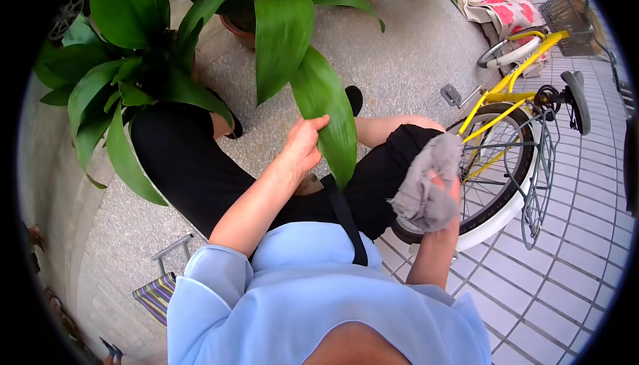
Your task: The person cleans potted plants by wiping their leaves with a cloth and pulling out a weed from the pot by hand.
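My left hand [306,142] is closed on the edge of a long, broad green leaf [325,108], which hangs over my lap with its tip pointing down toward me. In my right hand [450,188] is a crumpled grey cloth [426,182], held off to the right above my knee and apart from the leaf. The cloth covers most of the right fingers. The leaf belongs to a large-leaved potted plant [283,38] in front of me; part of its brown pot [237,30] shows behind the foliage.
Another leafy plant [130,25] stands close by my left knee. To my right, a yellow bicycle [496,95] with a basket [566,24] stands by a flowered bag [502,6]. A striped folding stool [157,297] is at the lower left. Speckled floor meets white tiles.
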Available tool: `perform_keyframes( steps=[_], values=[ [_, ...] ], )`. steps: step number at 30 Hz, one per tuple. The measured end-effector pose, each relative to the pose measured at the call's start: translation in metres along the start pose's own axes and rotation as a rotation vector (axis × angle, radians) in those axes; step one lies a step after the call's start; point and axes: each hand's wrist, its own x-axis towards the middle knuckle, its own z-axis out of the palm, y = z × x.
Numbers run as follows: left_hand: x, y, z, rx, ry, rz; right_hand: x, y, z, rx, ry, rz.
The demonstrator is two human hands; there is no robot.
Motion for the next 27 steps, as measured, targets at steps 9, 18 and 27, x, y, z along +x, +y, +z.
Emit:
perform_keyframes(
  steps=[9, 18, 27],
  values=[
    [-0.016, 0.006, 0.021, -0.302, -0.151, -0.125, 0.022, 0.014, 0.114, -0.461, -0.341, -0.697],
    [-0.022, 0.000, 0.010, -0.597, -0.333, -0.131, 0.127, 0.044, 0.197, -1.060, -0.579, -0.570],
    [-0.017, 0.001, -0.004, -0.195, -0.304, -0.072, 0.227, 0.095, 0.281, -0.772, -0.947, -0.523]
  ],
)
